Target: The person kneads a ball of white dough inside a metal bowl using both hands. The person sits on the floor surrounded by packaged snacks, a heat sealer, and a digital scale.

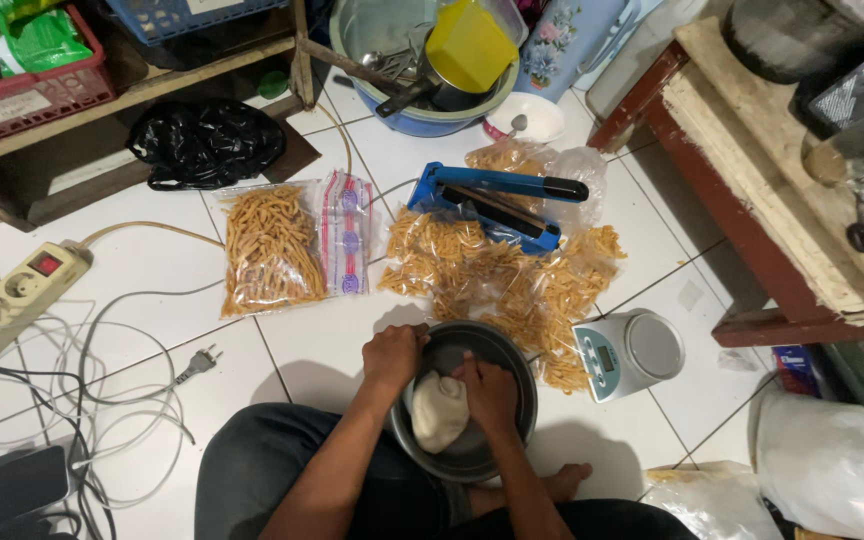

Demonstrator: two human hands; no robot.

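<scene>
White floor tiles carry everything: a metal bowl (pixel 472 400) sits between the person's knees. Inside it, the right hand (pixel 490 392) presses closed on a pale dough lump (pixel 439 410); the left hand (pixel 392 355) clamps the bowl's rim. The lump looks soft, pliable, maybe sticky, best cupped from below. Its long axis seems to run toward the snack bags (pixel 497 275) and blue sealer (pixel 497 205).

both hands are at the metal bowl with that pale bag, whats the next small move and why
Probably lift the pale bag slightly and open its mouth. The right hand presses on the bag inside the metal bowl, while the left hand grips the bowl's rim. The bag looks bunched, so whether it is open cannot be told. The kitchen scale sits just beside the bowl.
</scene>
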